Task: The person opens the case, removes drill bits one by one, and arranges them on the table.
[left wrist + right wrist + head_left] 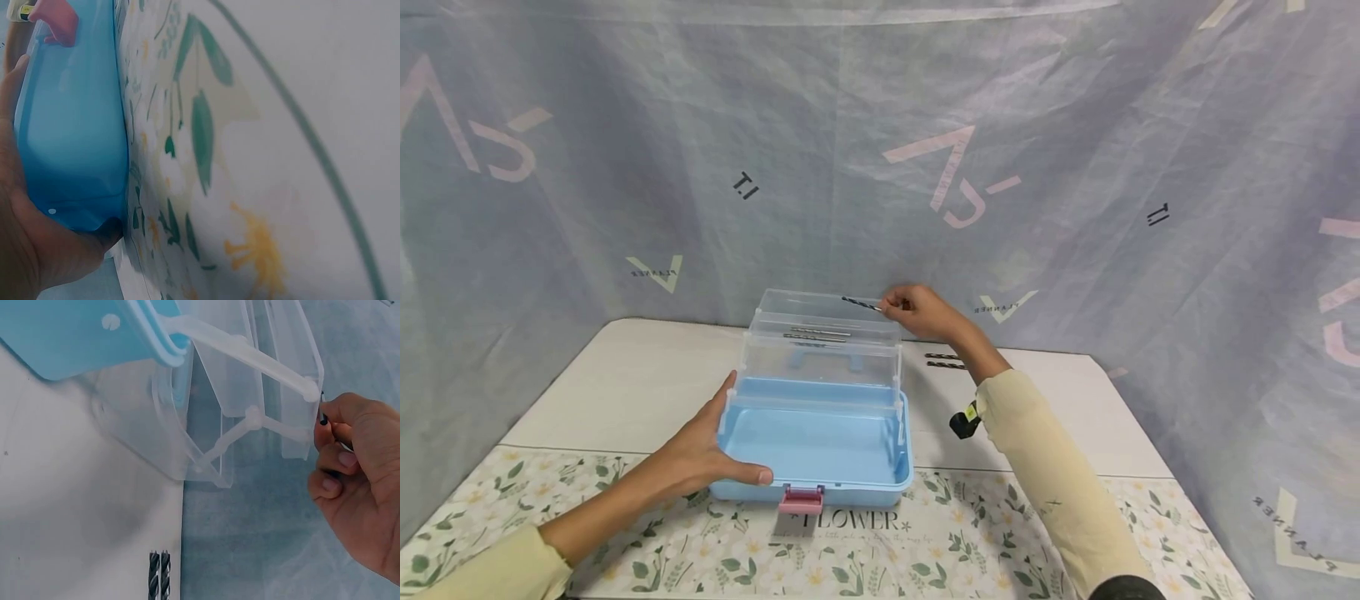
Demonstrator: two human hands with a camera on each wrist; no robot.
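A light-blue toolbox (823, 497) with a pink latch (801, 500) stands open, its clear plastic trays (820, 367) raised in steps at the back. My left hand (703, 454) grips the box's left end, thumb along the front rim and fingers along the side. Over the right end of the top tray, my right hand (925, 312) pinches a dark twist drill bit (859, 303) by its shank, the fluted end pointing left. More drill bits (816, 335) lie in a middle tray. Two dark drill bits (159, 575) lie side by side on the table right of the box.
A floral mat (970, 533) covers the front of the white table (647, 367). Behind and at the sides hangs a grey printed cloth (820, 150). A black device (964, 422) with a yellow-green label juts out beside the right sleeve.
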